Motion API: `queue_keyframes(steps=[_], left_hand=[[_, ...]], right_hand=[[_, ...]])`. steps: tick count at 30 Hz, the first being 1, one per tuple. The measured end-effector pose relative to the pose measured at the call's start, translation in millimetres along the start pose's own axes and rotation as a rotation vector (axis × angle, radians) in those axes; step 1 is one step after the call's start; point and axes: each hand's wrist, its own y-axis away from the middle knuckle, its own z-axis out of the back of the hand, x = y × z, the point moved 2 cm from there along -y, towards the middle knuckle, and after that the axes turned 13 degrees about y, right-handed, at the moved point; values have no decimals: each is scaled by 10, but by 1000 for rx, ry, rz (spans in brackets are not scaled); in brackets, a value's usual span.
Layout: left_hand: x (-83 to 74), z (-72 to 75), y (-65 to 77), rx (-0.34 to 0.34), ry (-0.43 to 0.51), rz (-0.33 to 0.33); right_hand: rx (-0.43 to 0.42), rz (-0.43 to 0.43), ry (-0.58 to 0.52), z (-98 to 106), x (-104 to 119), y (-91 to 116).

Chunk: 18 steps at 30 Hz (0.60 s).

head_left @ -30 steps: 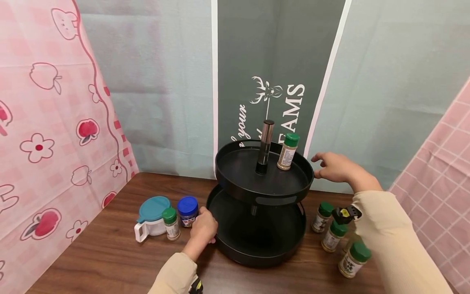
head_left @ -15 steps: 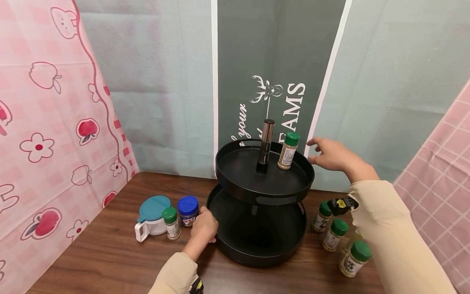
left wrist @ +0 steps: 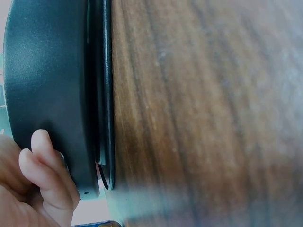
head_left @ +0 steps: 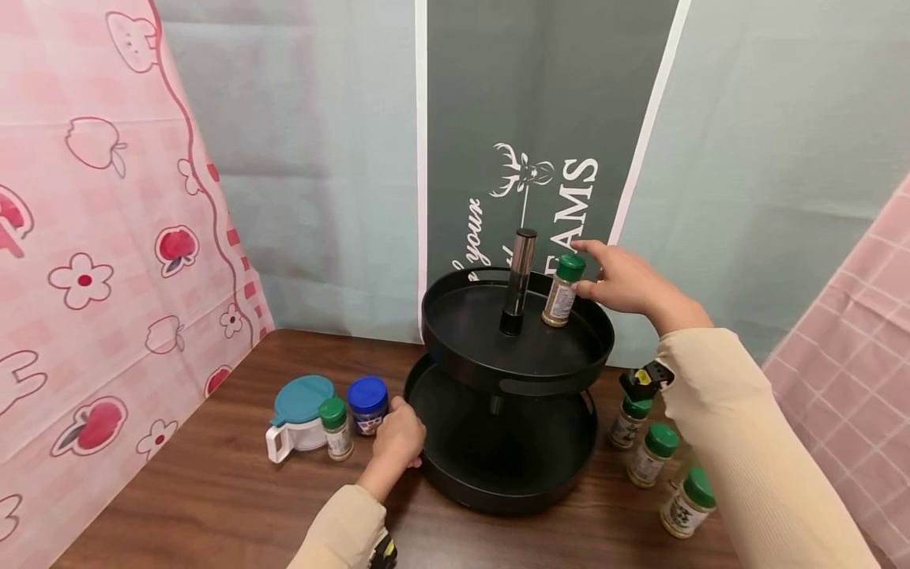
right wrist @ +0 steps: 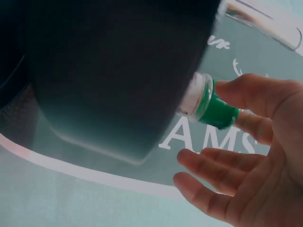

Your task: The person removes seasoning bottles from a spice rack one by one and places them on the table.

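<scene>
A black two-tier round tray with a shiny central post stands on the wooden table. My left hand grips the left side of its lower tier; the left wrist view shows fingertips curled at the tray's wall. On the upper tier, right of the post, a spice jar with a green cap stands upright. My right hand is beside this jar, thumb and index finger spread around its cap. The other fingers are extended. Whether the thumb touches the cap I cannot tell.
Left of the tray are a teal-lidded white pot, a small green-capped jar and a blue-lidded jar, close to my left hand. Several green-capped jars stand at right under my forearm. A fabric backdrop rises behind.
My right hand has moved left over the upper tier's rim, from outside it to the green-capped jar. My left hand stays at the lower tier. The view has shifted slightly.
</scene>
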Motion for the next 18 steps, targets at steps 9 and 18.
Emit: queue_keyframes(steps=[9, 18], left_hand=[[-18, -14, -7, 1, -15, 8], [-16, -17, -4, -7, -16, -5]], right_hand=[[19, 84, 14, -62, 75, -48], [-33, 72, -9, -11, 45, 1]])
